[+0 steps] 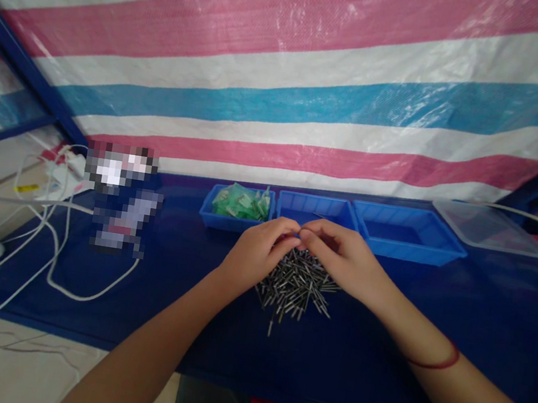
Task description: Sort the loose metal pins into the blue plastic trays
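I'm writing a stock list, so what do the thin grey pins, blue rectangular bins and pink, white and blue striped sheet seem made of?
Thin grey pins: probably metal, with a dull sheen.
Blue rectangular bins: likely moulded plastic, smooth, with ribbed walls.
Striped sheet: apparently woven plastic, given glossy highlights, creases and faint weave.

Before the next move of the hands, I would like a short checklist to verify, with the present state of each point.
1. Left hand and right hand brought together at the fingertips: ok.
2. Small item securely pinched between them: cannot tell, fingers hide it.
3. Pile of thin metal pieces within reach: ok, just below the hands.
4. Pile neatly gathered: not ok, one piece juts out at the near side.
5. Green packets inside the left blue tray: ok.
6. White cable away from the hands: ok.
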The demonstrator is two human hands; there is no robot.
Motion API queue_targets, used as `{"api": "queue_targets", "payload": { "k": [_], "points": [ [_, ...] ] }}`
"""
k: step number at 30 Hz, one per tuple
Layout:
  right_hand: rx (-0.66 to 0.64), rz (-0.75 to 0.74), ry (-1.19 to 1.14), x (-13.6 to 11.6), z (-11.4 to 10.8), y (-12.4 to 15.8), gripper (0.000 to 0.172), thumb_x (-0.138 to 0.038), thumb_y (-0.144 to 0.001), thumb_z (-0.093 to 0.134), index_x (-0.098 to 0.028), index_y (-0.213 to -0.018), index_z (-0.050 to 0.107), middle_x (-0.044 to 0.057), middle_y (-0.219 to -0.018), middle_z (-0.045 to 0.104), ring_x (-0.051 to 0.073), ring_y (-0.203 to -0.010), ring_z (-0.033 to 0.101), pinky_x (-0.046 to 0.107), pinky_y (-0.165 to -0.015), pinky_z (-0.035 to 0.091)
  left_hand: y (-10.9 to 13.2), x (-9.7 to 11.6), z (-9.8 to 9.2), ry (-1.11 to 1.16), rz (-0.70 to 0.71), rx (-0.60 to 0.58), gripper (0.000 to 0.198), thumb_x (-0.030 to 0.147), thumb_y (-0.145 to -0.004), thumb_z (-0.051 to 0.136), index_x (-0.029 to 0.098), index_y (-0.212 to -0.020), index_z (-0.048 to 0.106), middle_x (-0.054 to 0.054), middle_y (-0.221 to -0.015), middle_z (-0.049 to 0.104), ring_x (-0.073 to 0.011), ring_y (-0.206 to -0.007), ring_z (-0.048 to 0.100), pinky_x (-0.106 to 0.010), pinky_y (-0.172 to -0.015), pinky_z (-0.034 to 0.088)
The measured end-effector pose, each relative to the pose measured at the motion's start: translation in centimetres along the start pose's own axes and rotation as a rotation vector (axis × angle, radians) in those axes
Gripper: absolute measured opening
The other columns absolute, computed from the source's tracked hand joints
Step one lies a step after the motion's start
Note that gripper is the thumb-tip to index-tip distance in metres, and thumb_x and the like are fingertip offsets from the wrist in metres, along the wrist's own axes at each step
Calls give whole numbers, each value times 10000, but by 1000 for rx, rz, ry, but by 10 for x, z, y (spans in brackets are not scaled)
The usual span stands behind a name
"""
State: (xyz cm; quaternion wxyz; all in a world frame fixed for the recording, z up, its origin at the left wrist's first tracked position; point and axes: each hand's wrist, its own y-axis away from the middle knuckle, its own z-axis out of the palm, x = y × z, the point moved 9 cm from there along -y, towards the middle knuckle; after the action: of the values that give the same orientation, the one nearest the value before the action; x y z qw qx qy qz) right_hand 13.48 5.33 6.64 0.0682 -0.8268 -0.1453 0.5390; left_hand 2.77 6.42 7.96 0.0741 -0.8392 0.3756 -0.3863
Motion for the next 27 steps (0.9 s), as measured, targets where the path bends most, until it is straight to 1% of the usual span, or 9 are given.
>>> {"api": "queue_targets", "payload": {
  "k": [2,5,10,14,16,19,22,25,27],
  "points": [
    [-26,29,-74,4,5,-1,245,-398,-868,512,-188,-796,617,18,-737,636,143,-666,549,286,-626,416,1,-2,1,25,-10,0,127,219,-889,544,206,-1012,572,-1,-874,683,-142,-839,646,-274,-791,489],
    [-36,90,-154,9,9,-2,216,-386,-827,559,-182,-781,613,9,-699,614,131,-634,521,277,-602,398,1,-4,1,23,-16,19,193,198,-850,602,211,-1038,562,9,-851,675,-140,-814,646,-277,-780,495],
    [6,234,-252,22,8,-1,193,-361,-748,640,-172,-781,621,7,-714,607,114,-619,504,259,-560,365,0,-6,0,47,20,38,256,193,-815,645,213,-1058,570,15,-832,661,-121,-765,631,-268,-759,504],
    [49,302,-365,33,6,2,201,-328,-724,671,-165,-831,624,-6,-673,593,99,-584,486,251,-544,359,1,-9,0,86,20,62,277,210,-801,668,208,-1067,589,-10,-898,676,-125,-815,638,-261,-765,510],
    [72,311,-426,35,5,2,210,-315,-715,686,-164,-848,626,-7,-667,590,100,-594,500,249,-547,366,1,-13,-3,94,-14,105,253,252,-804,670,199,-1044,608,-24,-915,681,-130,-812,639,-260,-739,510],
    [89,319,-512,36,5,2,241,-322,-686,717,-163,-844,631,-4,-670,586,104,-614,513,250,-556,375,1,-18,-8,125,-90,157,147,293,-822,645,189,-926,646,-21,-855,688,-125,-739,630,-252,-674,499],
    [55,346,-531,36,11,4,259,-354,-697,708,-160,-853,637,-9,-646,561,95,-582,481,250,-535,354,1,-21,-8,251,-140,166,117,289,-837,621,183,-875,651,-13,-796,694,-122,-711,635,-248,-664,495],
    [-29,351,-489,34,19,5,254,-402,-770,634,-157,-837,634,-26,-601,497,85,-544,419,252,-507,299,1,-24,-4,388,-158,160,139,302,-837,624,179,-899,646,-11,-780,701,-127,-724,651,-259,-698,508],
    [-66,343,-468,33,21,5,263,-420,-797,603,-158,-811,625,-34,-589,459,87,-543,390,257,-502,269,1,-28,-2,427,-173,168,159,318,-829,634,178,-906,644,-12,-783,700,-132,-735,657,-273,-721,518]
  ]
}}
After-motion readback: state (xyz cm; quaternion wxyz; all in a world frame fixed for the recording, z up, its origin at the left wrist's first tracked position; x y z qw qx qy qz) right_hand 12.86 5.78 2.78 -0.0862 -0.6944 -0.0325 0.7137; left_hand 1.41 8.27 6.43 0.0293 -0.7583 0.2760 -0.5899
